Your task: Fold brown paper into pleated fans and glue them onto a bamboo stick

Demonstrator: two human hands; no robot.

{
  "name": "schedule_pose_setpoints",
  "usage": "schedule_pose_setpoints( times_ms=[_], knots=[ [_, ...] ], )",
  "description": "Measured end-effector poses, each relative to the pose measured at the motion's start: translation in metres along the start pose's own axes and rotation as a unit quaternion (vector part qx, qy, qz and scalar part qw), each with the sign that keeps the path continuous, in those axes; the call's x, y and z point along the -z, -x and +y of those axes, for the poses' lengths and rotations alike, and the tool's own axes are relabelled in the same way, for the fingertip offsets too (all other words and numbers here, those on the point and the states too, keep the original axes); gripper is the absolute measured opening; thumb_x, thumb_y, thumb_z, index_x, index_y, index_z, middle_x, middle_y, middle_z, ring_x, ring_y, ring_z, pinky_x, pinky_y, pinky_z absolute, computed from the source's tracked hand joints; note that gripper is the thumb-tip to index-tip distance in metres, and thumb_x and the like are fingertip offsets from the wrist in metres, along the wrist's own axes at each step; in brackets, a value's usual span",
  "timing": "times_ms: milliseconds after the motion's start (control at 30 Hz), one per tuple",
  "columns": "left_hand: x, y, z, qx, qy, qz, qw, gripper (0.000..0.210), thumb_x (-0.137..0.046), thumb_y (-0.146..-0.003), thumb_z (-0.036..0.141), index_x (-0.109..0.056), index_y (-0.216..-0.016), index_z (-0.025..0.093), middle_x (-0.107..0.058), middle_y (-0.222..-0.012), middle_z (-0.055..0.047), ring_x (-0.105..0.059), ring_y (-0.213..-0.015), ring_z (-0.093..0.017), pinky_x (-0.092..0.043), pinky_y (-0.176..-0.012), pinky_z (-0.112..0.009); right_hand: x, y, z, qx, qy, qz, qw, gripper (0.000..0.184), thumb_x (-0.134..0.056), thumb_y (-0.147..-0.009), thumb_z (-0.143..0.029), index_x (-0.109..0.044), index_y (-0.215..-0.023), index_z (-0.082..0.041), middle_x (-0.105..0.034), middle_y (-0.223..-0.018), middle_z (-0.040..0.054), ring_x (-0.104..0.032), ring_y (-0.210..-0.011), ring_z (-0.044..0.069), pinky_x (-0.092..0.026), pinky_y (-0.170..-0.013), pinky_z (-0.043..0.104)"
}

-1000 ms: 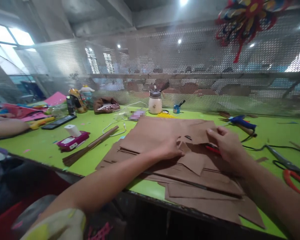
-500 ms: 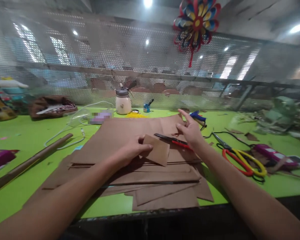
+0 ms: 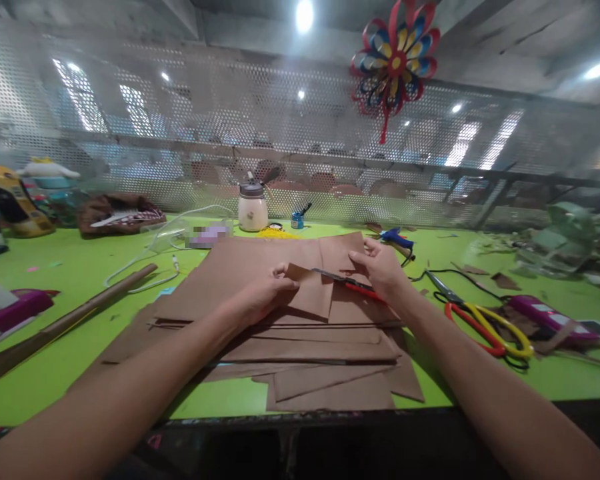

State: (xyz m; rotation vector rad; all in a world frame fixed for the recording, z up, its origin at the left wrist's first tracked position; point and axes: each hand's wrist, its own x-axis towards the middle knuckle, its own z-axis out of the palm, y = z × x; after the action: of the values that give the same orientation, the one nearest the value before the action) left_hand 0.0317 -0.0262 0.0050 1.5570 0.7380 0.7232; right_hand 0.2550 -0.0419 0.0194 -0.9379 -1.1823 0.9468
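Observation:
My left hand (image 3: 273,290) pinches a small rectangular piece of brown paper (image 3: 311,297) between thumb and fingers, holding it tilted over the stack. My right hand (image 3: 384,269) has thumb and fingers closed at the right edge of a larger brown paper sheet (image 3: 337,253); the grip is partly hidden. Scissors with dark blades and a red handle (image 3: 363,288) lie just under that hand, blades pointing left behind the small piece. Whether any right-hand finger touches the handle cannot be seen. Beneath both hands is a stack of brown paper sheets (image 3: 305,350) with uneven edges.
Large scissors with red and yellow handles (image 3: 500,331) and a purple device (image 3: 550,317) lie right on the green table (image 3: 220,403). A blue glue gun (image 3: 396,237), a white jug (image 3: 253,210) and a small blue bottle (image 3: 297,219) stand behind. A brown tube (image 3: 100,300) lies left.
My right hand's index finger, stretched out before, has bent down toward the thumb at the sheet's edge. The small piece in my left hand has tilted and shifted slightly. The camera view has moved a little.

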Motion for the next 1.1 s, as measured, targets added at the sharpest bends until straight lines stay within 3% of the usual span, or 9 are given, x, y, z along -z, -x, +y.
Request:
schedule_pose_setpoints(
  times_ms=[100,267,667,767,900,1000,1100],
  knots=[
    [0.0,0.001,0.001,0.015,0.164,-0.008,0.986,0.034,-0.053,-0.066,0.011,-0.051,-0.099,0.015,-0.063,-0.095,-0.006,-0.061,-0.087,-0.016,-0.045,-0.084,-0.031,-0.002,0.001,0.003,-0.036,-0.009,-0.012,0.999,0.03,-0.069,-0.061,-0.03,-0.062,-0.085,-0.015,-0.068,-0.081,0.0028,-0.063,-0.069,0.016,-0.052,-0.066,0.029],
    [0.005,-0.002,-0.002,0.014,0.242,0.036,0.969,0.03,-0.055,-0.061,0.005,-0.055,-0.09,0.013,-0.064,-0.082,-0.002,-0.06,-0.074,-0.011,-0.046,-0.076,-0.025,-0.009,0.006,-0.001,-0.08,-0.048,0.004,0.996,0.034,-0.073,-0.057,-0.035,-0.067,-0.084,-0.015,-0.07,-0.075,0.0034,-0.063,-0.064,0.018,-0.05,-0.061,0.029],
    [-0.001,-0.002,0.001,0.075,0.26,0.085,0.959,0.024,-0.054,-0.067,0.002,-0.055,-0.088,0.014,-0.066,-0.08,-0.005,-0.064,-0.071,-0.016,-0.051,-0.067,-0.029,-0.009,0.007,0.006,-0.085,-0.065,-0.034,0.994,0.033,-0.075,-0.055,-0.027,-0.065,-0.084,-0.016,-0.069,-0.08,0.0029,-0.063,-0.069,0.016,-0.049,-0.066,0.029],
    [-0.001,-0.003,0.001,0.096,0.257,0.084,0.958,0.017,-0.055,-0.073,0.01,-0.057,-0.089,0.014,-0.067,-0.079,-0.005,-0.064,-0.07,-0.017,-0.052,-0.065,-0.031,-0.009,0.008,0.004,-0.079,-0.038,-0.043,0.995,0.031,-0.074,-0.056,-0.027,-0.064,-0.083,-0.016,-0.068,-0.075,0.0015,-0.06,-0.061,0.013,-0.048,-0.058,0.025],
    [0.001,-0.002,0.001,0.113,0.251,0.043,0.96,0.022,-0.055,-0.077,0.019,-0.059,-0.098,0.012,-0.067,-0.087,-0.01,-0.064,-0.079,-0.022,-0.052,-0.072,-0.037,-0.011,0.011,0.003,-0.083,0.032,-0.042,0.995,0.027,-0.072,-0.06,-0.031,-0.062,-0.079,-0.015,-0.062,-0.063,-0.0017,-0.047,-0.044,0.006,-0.033,-0.039,0.017],
    [0.0,-0.001,0.003,0.115,0.261,0.039,0.958,0.026,-0.054,-0.079,0.023,-0.059,-0.101,0.011,-0.067,-0.09,-0.011,-0.064,-0.08,-0.023,-0.051,-0.074,-0.039,-0.014,0.012,0.003,-0.074,0.052,-0.04,0.995,0.028,-0.071,-0.06,-0.033,-0.059,-0.077,-0.015,-0.058,-0.059,-0.003,-0.041,-0.041,0.005,-0.027,-0.037,0.017],
    [0.0,0.0,0.006,0.111,0.271,0.063,0.954,0.029,-0.051,-0.082,0.026,-0.057,-0.107,0.013,-0.066,-0.096,-0.011,-0.064,-0.081,-0.022,-0.051,-0.074,-0.04,-0.016,0.013,0.001,-0.046,0.081,0.004,0.996,0.029,-0.07,-0.06,-0.035,-0.057,-0.075,-0.015,-0.048,-0.049,-0.0072,-0.034,-0.037,0.004,-0.025,-0.036,0.017]
  ],
)
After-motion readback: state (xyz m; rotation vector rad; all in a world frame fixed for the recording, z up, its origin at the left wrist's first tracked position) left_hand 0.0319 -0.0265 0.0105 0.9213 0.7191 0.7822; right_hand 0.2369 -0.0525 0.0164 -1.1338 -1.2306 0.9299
